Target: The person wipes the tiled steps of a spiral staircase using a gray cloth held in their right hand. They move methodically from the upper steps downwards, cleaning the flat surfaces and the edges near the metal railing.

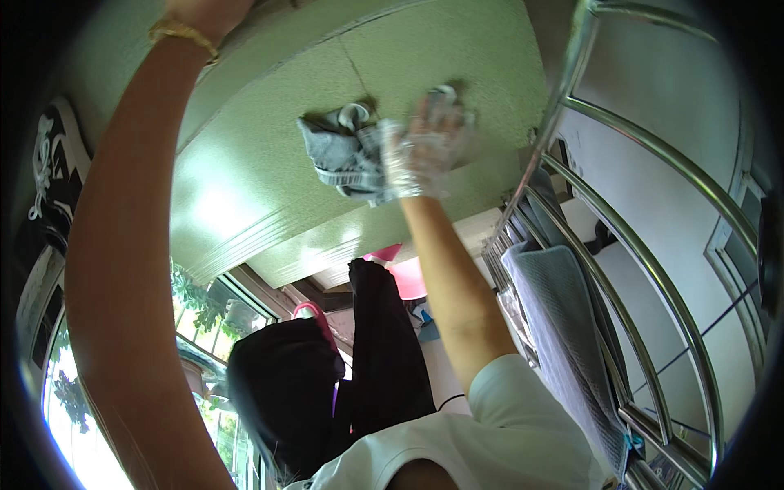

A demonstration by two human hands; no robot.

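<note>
My right hand, in a clear plastic disposable glove, presses palm-down on a crumpled grey cloth with a ribbed band. The cloth lies on a green speckled stone stair tread. It bunches out to the left of the hand, and a bit of it shows beyond the fingertips. The fingers are blurred. My left arm reaches up along the left side, with a gold-coloured bracelet at the wrist. Only the back part of my left hand shows at the top edge; its fingers are out of view.
A stainless steel railing curves down the right side, with a grey towel hung over it. At far left is a black and white sneaker. A pink plastic basin stands below, near my black-trousered legs. Potted plants are by the window.
</note>
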